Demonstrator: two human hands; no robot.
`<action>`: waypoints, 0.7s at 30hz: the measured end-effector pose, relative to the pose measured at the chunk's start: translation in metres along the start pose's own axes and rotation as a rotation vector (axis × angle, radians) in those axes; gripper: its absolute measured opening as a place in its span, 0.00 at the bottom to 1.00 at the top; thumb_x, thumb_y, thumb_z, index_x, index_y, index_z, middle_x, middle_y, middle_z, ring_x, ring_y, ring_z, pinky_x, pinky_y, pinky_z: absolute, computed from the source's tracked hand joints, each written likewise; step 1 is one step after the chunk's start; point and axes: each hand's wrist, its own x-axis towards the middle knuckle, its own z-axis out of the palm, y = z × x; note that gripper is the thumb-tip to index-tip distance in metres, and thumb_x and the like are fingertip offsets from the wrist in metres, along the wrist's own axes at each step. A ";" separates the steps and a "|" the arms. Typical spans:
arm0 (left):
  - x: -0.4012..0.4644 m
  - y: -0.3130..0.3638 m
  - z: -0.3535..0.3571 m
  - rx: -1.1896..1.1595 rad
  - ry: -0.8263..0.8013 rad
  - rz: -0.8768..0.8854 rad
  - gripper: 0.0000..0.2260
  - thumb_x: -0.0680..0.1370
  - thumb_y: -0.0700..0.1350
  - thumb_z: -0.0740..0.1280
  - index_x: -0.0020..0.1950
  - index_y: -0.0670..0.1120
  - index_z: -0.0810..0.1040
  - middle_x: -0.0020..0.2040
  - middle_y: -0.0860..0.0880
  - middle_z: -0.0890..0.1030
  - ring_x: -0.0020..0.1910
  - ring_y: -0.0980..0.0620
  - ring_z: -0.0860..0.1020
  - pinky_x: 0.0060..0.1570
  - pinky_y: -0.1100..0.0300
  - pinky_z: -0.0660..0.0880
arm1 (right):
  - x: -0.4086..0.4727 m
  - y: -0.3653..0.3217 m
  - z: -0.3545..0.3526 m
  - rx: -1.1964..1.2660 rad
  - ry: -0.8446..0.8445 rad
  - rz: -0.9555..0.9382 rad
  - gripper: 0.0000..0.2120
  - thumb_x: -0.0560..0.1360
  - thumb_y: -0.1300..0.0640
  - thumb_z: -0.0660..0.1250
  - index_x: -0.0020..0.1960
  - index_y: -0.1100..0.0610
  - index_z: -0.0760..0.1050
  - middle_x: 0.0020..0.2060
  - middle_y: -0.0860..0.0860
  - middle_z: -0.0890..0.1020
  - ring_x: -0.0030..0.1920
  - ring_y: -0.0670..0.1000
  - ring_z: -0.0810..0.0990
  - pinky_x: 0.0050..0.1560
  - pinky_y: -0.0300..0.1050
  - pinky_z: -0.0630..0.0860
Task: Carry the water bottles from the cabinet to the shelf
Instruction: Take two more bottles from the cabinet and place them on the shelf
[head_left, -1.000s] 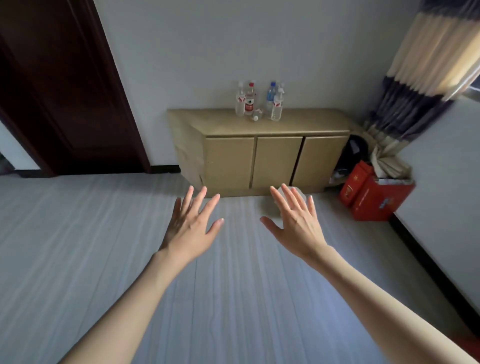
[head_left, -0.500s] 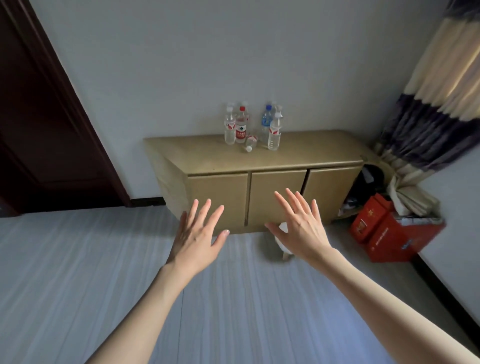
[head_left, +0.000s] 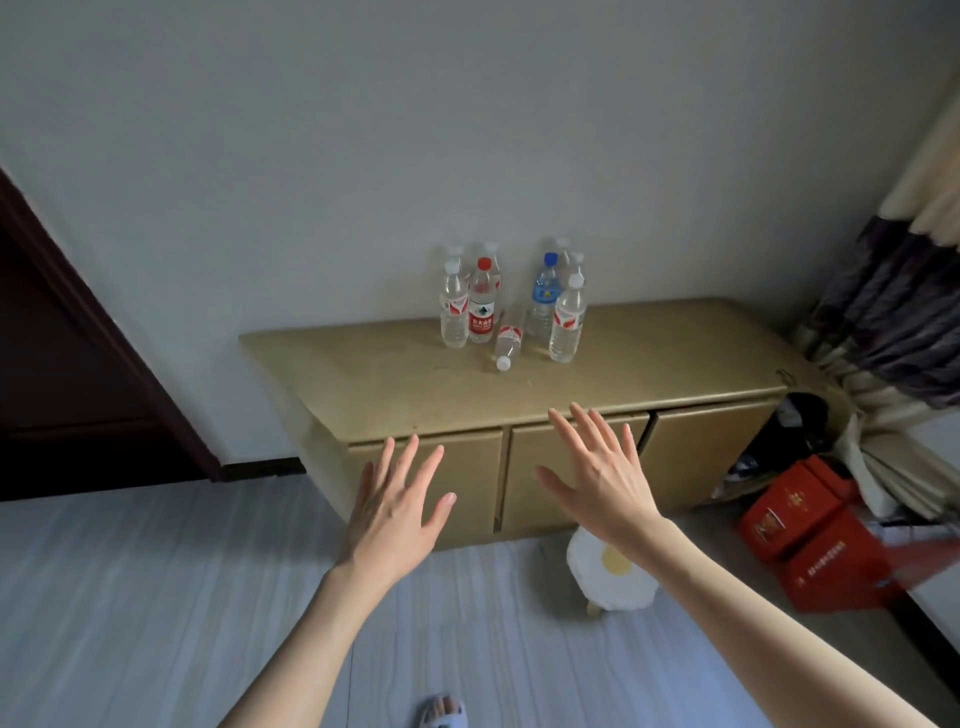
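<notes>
Several clear water bottles stand against the wall on a low tan cabinet (head_left: 395, 384). One has a red cap and red label (head_left: 481, 306), one a blue cap (head_left: 544, 299), one a white cap on the right (head_left: 568, 322), and a small one lies on its side (head_left: 507, 344). My left hand (head_left: 397, 512) and my right hand (head_left: 602, 478) are stretched out in front of the cabinet doors, fingers spread, holding nothing. Both are short of the bottles. No shelf is in view.
A dark wooden door (head_left: 62, 374) is at the left. Red boxes (head_left: 815, 540) and a tied curtain (head_left: 893, 332) fill the right corner. A small stool with a fried-egg cushion (head_left: 613, 577) stands on the floor under my right wrist. My slippered foot (head_left: 444, 712) shows below.
I have come closer to the cabinet, which now looks larger and nearer. Both empty hands have stayed spread and now reach its front edge.
</notes>
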 end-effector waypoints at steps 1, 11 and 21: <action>0.025 -0.009 0.000 0.001 0.004 0.005 0.33 0.71 0.64 0.45 0.71 0.50 0.61 0.74 0.44 0.59 0.74 0.41 0.52 0.70 0.44 0.52 | 0.024 0.003 0.002 0.005 0.001 0.014 0.33 0.76 0.39 0.55 0.75 0.48 0.47 0.76 0.52 0.52 0.76 0.54 0.47 0.74 0.58 0.43; 0.217 -0.057 0.008 0.017 -0.069 0.062 0.31 0.72 0.62 0.46 0.72 0.50 0.61 0.74 0.44 0.60 0.74 0.41 0.53 0.70 0.43 0.54 | 0.201 0.041 0.017 0.029 0.008 0.116 0.33 0.75 0.39 0.55 0.75 0.48 0.48 0.76 0.50 0.52 0.76 0.53 0.48 0.74 0.59 0.43; 0.378 -0.076 0.060 0.039 -0.120 -0.059 0.25 0.78 0.51 0.58 0.73 0.48 0.56 0.75 0.42 0.56 0.74 0.42 0.54 0.72 0.47 0.51 | 0.358 0.130 0.053 0.035 -0.088 0.124 0.33 0.76 0.40 0.55 0.75 0.48 0.46 0.76 0.50 0.51 0.76 0.53 0.48 0.74 0.59 0.42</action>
